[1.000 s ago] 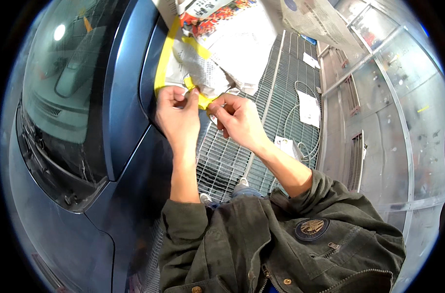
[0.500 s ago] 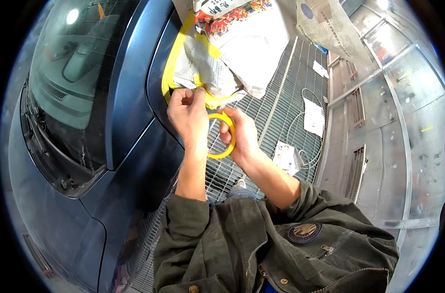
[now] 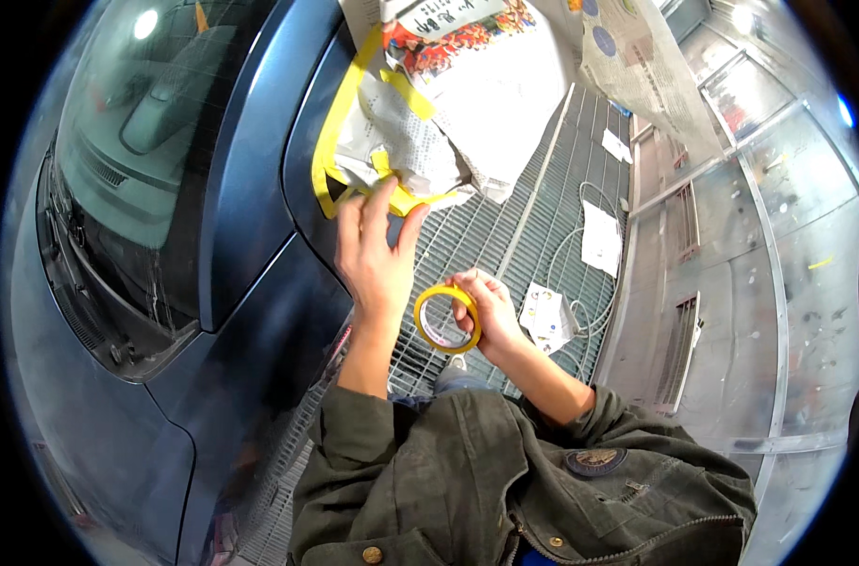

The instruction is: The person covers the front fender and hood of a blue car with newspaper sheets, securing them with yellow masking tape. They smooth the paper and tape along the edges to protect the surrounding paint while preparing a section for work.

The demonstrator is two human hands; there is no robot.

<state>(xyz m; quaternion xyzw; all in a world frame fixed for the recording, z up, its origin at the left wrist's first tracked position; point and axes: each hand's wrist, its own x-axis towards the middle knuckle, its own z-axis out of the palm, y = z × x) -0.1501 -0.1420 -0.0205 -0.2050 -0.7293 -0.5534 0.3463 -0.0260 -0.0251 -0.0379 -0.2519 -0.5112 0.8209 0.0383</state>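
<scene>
tape roll (image 3: 420,319) drawn back, left of right hand (image 3: 491,316) pinching it; left hand (image 3: 375,259) spread

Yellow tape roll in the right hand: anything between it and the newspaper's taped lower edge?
Nothing visible stands between the tape roll and the right part of the taped edge; floor grating shows below. Farther left, the left hand is in the way, its fingertips overlapping that edge in view.
</scene>
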